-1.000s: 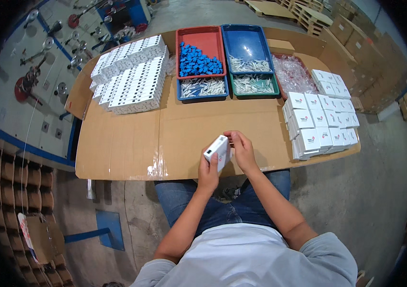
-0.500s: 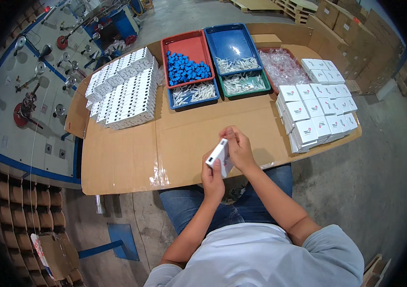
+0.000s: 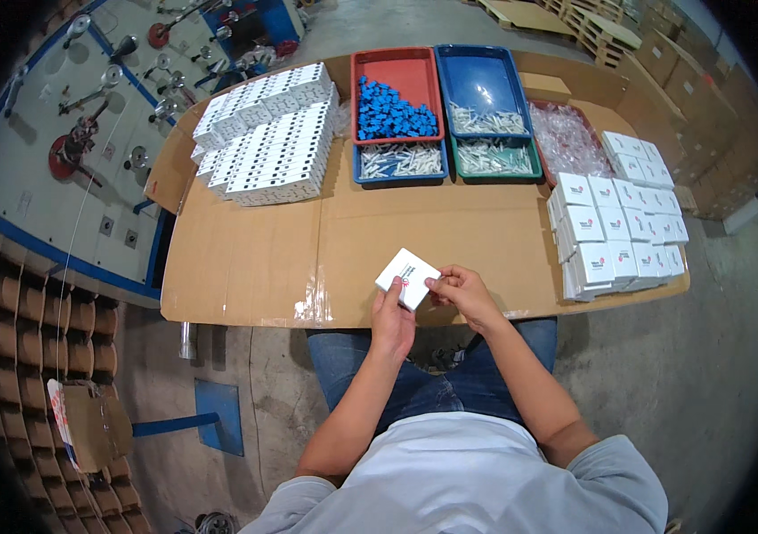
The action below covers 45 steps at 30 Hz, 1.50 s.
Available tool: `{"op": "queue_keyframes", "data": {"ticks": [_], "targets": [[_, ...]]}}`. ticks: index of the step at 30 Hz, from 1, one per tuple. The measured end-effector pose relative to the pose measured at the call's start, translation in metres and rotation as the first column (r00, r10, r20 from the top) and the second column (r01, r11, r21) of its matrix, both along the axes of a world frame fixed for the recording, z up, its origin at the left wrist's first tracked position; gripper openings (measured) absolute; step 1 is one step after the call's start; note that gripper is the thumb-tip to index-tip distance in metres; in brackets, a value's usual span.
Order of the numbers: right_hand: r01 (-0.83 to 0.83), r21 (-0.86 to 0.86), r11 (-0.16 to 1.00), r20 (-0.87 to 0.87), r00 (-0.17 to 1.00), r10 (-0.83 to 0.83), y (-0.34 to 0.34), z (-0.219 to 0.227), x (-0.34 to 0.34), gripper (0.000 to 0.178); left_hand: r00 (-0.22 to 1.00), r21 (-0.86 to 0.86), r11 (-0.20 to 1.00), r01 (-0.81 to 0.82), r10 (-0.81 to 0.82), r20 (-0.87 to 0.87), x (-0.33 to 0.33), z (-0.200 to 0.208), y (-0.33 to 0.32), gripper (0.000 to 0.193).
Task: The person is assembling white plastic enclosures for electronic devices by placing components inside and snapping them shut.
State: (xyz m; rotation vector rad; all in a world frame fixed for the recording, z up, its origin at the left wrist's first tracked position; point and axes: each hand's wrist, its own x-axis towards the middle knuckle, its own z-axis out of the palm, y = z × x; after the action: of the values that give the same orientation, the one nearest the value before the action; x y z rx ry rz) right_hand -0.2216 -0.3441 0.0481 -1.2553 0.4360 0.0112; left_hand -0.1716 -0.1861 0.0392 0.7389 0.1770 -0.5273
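A small flat white box (image 3: 408,278) with a printed face turned up is held over the table's near edge. My left hand (image 3: 391,322) grips its near left side, thumb on top and the other fingers mostly hidden beneath. At the box's right corner, my right hand (image 3: 465,294) is closed, thumb and fingertips pinching its edge. To the right stand stacked white boxes (image 3: 594,264) of the same look. On the far left is a larger block of white boxes (image 3: 279,153) with dark openings along their sides.
A red tray (image 3: 397,69) holds small blue pieces (image 3: 392,111). A blue tray (image 3: 478,76) beside it has white stick-like parts, as do the lower blue tray (image 3: 397,181) and green tray (image 3: 494,174). Clear plastic wrap (image 3: 566,141) fills another tray. Cardboard (image 3: 245,267) covers the table.
The box has turned from standing on edge to lying nearly flat, printed face up. My right hand has moved from its upper side to its right corner. The whole view has shifted.
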Motion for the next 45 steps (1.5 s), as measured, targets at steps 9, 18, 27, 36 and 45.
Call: {"op": "queue_keyframes", "data": {"ticks": [9, 18, 27, 36, 45], "targets": [[-0.008, -0.640, 0.768, 0.155, 0.978, 0.140, 0.023, 0.034, -0.008, 0.056, 0.984, 0.084, 0.981, 0.173, -0.176, 0.032, -0.014, 0.015, -0.001, 0.066], [-0.067, -0.739, 0.670, 0.082, 0.978, 0.189, -0.036, 0.016, 0.048, 0.035, 0.840, 0.695, 0.707, -0.132, -0.292, 0.457, 0.080, -0.017, 0.066, 0.031], [0.107, -0.840, 0.532, 0.322, 0.887, 0.331, -0.033, 0.051, 0.265, 0.032, 0.576, 0.674, 0.183, -0.716, -0.390, 0.718, 0.123, -0.052, 0.115, 0.011], [0.179, -0.811, 0.557, 0.407, 0.856, 0.318, 0.071, 0.052, 0.508, 0.043, 0.602, 0.681, 0.195, -0.706, -0.342, 0.722, 0.126, -0.045, 0.119, 0.017], [0.386, -0.753, 0.533, 0.472, 0.881, 0.029, 0.124, 0.024, 0.611, 0.041, 0.629, 0.716, 0.199, -0.669, -0.362, 0.688, 0.125, -0.043, 0.119, 0.026]]}}
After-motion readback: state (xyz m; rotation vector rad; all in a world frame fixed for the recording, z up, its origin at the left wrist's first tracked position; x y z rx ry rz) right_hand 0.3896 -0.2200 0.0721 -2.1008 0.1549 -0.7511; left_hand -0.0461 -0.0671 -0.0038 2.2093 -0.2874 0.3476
